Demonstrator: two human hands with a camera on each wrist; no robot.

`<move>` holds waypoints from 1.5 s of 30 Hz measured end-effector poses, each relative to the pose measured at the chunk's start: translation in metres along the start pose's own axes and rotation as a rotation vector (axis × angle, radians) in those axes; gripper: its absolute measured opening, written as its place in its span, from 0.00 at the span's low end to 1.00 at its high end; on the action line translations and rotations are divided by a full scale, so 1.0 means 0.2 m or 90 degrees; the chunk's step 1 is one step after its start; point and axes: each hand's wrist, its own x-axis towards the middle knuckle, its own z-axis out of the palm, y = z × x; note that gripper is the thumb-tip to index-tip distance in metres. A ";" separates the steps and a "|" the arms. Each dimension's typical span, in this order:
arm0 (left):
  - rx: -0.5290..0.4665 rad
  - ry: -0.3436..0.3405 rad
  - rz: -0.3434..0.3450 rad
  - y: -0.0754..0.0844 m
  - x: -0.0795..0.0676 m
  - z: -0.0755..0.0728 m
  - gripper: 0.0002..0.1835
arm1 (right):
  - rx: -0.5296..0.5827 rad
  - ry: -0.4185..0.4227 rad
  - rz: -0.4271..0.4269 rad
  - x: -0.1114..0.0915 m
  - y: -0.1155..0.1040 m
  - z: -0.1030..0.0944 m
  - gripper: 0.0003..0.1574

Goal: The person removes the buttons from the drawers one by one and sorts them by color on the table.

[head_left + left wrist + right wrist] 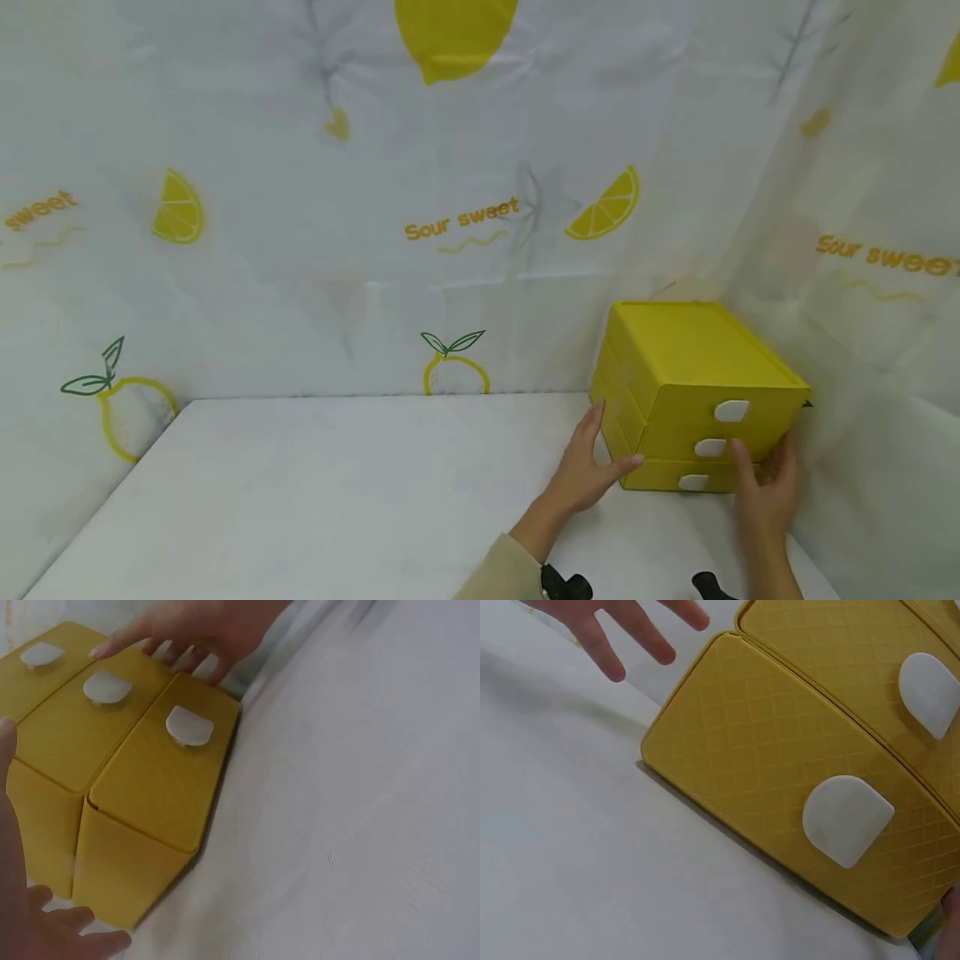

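A yellow three-drawer box [716,425] with white tabs stands upright on the white table. My left hand [581,467] is at its left side, thumb near the front left edge and fingers spread. The left wrist view shows those straight fingers [79,926] beside the lower drawers. On the other side is my right hand [768,492], its thumb reaching over the drawer fronts near the middle tab. Its other fingers, slightly bent, lie along the right side, partly hidden by the box. Both palms hold nothing else.
The white table [315,492] spreads to the left of the box. A white curtain [300,275] with lemon prints hangs behind, and another stretch of it [885,350] runs close along the right side. Black wrist gear [566,582] shows at the bottom.
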 end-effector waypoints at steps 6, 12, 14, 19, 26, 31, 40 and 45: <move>-0.021 0.000 -0.008 -0.01 0.05 0.02 0.50 | -0.070 -0.010 -0.020 -0.02 0.02 0.05 0.38; -0.045 -0.008 0.005 -0.03 0.09 0.09 0.43 | 0.029 -0.069 0.096 -0.02 0.02 0.03 0.33; -0.054 -0.005 0.001 -0.04 0.09 0.11 0.42 | 0.031 -0.076 0.126 -0.02 0.03 0.02 0.32; -0.056 0.029 -0.005 -0.05 0.06 0.10 0.41 | -0.048 -0.074 0.177 -0.07 0.04 0.04 0.31; -0.057 0.046 0.011 -0.08 0.03 0.04 0.39 | -0.013 -0.065 0.190 -0.08 0.03 0.08 0.36; -0.068 0.045 0.025 -0.10 0.00 0.02 0.35 | -0.028 -0.106 0.232 -0.07 0.02 0.09 0.48; -0.071 0.081 0.014 -0.17 -0.09 -0.14 0.35 | -0.017 -0.114 0.231 -0.17 0.01 0.19 0.52; -0.057 0.095 0.023 -0.20 -0.15 -0.23 0.34 | 0.011 -0.125 0.196 -0.22 -0.01 0.24 0.35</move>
